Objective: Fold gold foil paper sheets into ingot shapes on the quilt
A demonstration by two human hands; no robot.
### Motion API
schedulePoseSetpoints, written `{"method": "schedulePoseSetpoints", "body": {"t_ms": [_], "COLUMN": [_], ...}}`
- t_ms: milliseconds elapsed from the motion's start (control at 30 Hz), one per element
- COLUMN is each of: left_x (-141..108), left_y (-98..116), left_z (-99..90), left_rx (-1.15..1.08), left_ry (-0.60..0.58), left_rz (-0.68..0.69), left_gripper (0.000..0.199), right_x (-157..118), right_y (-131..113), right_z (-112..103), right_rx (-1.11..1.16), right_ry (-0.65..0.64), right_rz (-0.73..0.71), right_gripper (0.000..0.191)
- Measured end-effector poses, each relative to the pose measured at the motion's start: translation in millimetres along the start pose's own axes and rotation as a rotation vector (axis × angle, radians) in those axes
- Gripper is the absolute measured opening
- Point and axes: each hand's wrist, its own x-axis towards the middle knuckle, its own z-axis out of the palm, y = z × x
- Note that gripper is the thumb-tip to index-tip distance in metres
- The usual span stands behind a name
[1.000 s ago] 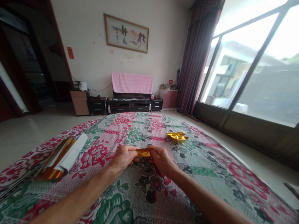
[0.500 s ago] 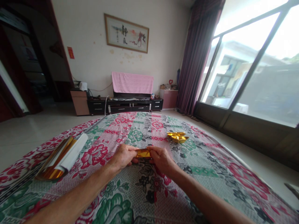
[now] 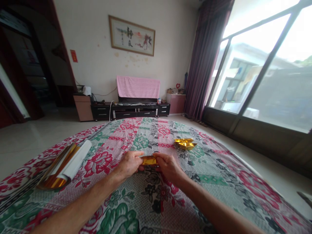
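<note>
Hands meet over the middle of the flowered cloth [image 3: 151, 201] that covers the desk, both pinching one small folded piece of gold foil [image 3: 149, 160]. The left hand [image 3: 128, 164] grips its left end between thumb and fingers, the forefinger stretched out along the top edge; the right hand [image 3: 168, 166] is closed on the other end. The piece sits just above the cloth, between the two hands, and looks to me like a fold being pressed flat, midway through its shaping. A next crease would call for keeping the edges lined up and holding the slippery foil firmly without crushing it.

Counting the gold: one piece in the hands, one finished-looking folded gold shape [image 3: 185, 143] lying on the cloth beyond the right hand, well apart, and one stack of foil sheets [image 3: 63, 165], gold-faced and white-backed, partly curled, off to the left. How many sheets it holds I cannot tell.
</note>
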Motion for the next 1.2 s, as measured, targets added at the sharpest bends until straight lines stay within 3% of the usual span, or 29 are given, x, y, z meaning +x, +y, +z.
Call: {"method": "schedulePoseSetpoints", "body": {"t_ms": [133, 233, 433, 567, 800, 1067, 1200], "left_x": [-3.2, -2.3, 4.0, 2.8, -0.3, -3.0, -2.8], "left_y": [2.6, -0.3, -7.2, -5.6, 0.2, 1.2, -1.1], "left_z": [-3.1, -3.6, -2.4, -1.8, 0.9, 3.6, 5.2], "left_rx": [0.003, 0.008, 0.003, -0.071, -0.153, -0.166, -0.167], "left_ry": [-0.129, -0.162, -0.08, -0.114, -0.04, -0.022, 0.02], "left_rz": [0.039, 0.072, 0.145, 0.159, 0.072, 0.064, 0.077], "left_gripper": [0.049, 0.045, 0.042, 0.04, 0.036, 0.034, 0.034], "right_x": [0.4, 1.1, 0.6, -0.6, 0.2, 1.5, 0.7], "right_y": [1.9, 2.6, -0.3, -2.9, -1.8, 2.1, 0.1], "right_z": [0.5, 0.3, -0.7, -0.5, -0.2, -0.5, -0.7], "right_rx": [0.003, 0.024, 0.022, 0.03, 0.014, 0.014, -0.004], "right_ry": [0.004, -0.009, -0.025, -0.023, -0.042, -0.005, -0.055], "right_rz": [0.002, 0.008, 0.015, 0.031, 0.022, 0.02, -0.001], "right_gripper": [0.036, 0.036, 0.036, 0.037, 0.035, 0.036, 0.034]}}
